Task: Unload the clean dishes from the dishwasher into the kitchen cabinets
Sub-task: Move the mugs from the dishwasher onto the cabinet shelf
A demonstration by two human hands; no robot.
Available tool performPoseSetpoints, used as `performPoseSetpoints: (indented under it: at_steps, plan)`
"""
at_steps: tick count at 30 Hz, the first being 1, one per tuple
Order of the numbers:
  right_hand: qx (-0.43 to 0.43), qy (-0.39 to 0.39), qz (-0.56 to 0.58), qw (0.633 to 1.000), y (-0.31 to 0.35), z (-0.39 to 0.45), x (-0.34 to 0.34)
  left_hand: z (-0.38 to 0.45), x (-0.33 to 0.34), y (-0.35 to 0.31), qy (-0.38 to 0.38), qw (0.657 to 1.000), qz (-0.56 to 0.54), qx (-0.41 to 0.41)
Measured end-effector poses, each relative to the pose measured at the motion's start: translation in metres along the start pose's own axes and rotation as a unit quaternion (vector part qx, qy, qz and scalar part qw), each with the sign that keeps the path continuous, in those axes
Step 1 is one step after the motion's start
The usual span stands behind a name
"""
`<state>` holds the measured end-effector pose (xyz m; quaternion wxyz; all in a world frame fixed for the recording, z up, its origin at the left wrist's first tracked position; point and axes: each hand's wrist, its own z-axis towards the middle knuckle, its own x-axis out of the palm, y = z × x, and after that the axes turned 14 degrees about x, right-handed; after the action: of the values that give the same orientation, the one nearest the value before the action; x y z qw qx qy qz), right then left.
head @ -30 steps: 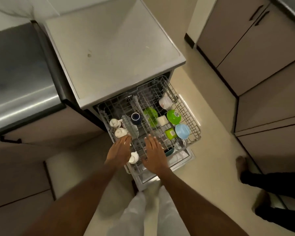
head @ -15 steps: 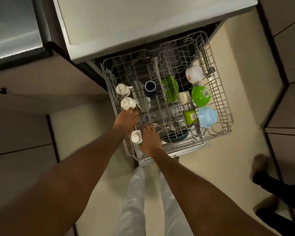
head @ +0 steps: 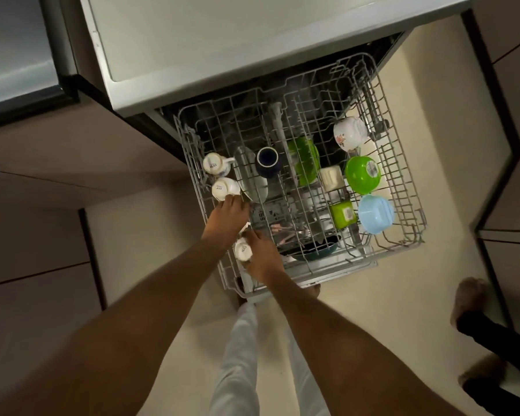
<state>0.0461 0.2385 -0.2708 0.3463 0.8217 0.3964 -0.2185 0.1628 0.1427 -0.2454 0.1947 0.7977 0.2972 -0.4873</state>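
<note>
The grey wire dishwasher rack (head: pixel 403 163) is pulled out below me. Two upturned white cups (head: pixel 215 165) (head: pixel 224 189) sit along its left side. A third white cup (head: pixel 243 250) stands near the front left corner, and my right hand (head: pixel 263 256) curls round it. My left hand (head: pixel 227 219) reaches down just below the second cup, its fingertips at the cup's edge; whether it grips is hidden. The rack also holds a clear glass plate (head: pixel 251 178), a dark blue cup (head: pixel 267 162), green plates (head: pixel 305 160), a green bowl (head: pixel 362 175), a blue bowl (head: pixel 376 214) and a floral white bowl (head: pixel 348 135).
The grey countertop (head: pixel 237 40) overhangs the rack's back. Brown cabinet fronts (head: pixel 27 235) stand to the left, more to the right. Another person's feet (head: pixel 469 298) stand on the floor at the right. A dark dish (head: pixel 312 250) lies in the lower level.
My view has moved closer over the rack. Both hands have dropped to the front left corner, and my right hand has closed round the nearest white cup.
</note>
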Motion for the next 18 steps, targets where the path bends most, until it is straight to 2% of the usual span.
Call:
performPoseSetpoints:
  at_steps: [1, 4, 7, 9, 14, 18]
  plan:
    - [0.003, -0.006, 0.026, 1.000, -0.002, -0.002, -0.004, -0.006, -0.004, -0.002, 0.008, 0.998, -0.059, -0.013]
    - [0.016, -0.037, 0.095, 0.995, -0.014, -0.009, -0.019, -0.016, -0.017, -0.005, -0.052, 0.973, -0.217, -0.051]
    - [0.027, -0.065, 0.126, 0.990, -0.028, -0.022, -0.040, -0.022, -0.035, -0.004, -0.100, 0.940, -0.321, -0.062]
    - [0.034, -0.085, 0.147, 0.985, -0.035, -0.032, -0.057, -0.025, -0.047, -0.002, -0.117, 0.927, -0.353, -0.048]
    - [0.040, -0.167, 0.224, 0.959, -0.036, -0.060, -0.102, -0.026, -0.095, -0.009, -0.161, 0.920, -0.356, -0.018]
    - [0.022, -0.203, 0.287, 0.936, -0.026, -0.087, -0.143, -0.035, -0.149, -0.020, -0.246, 0.877, -0.412, 0.004]
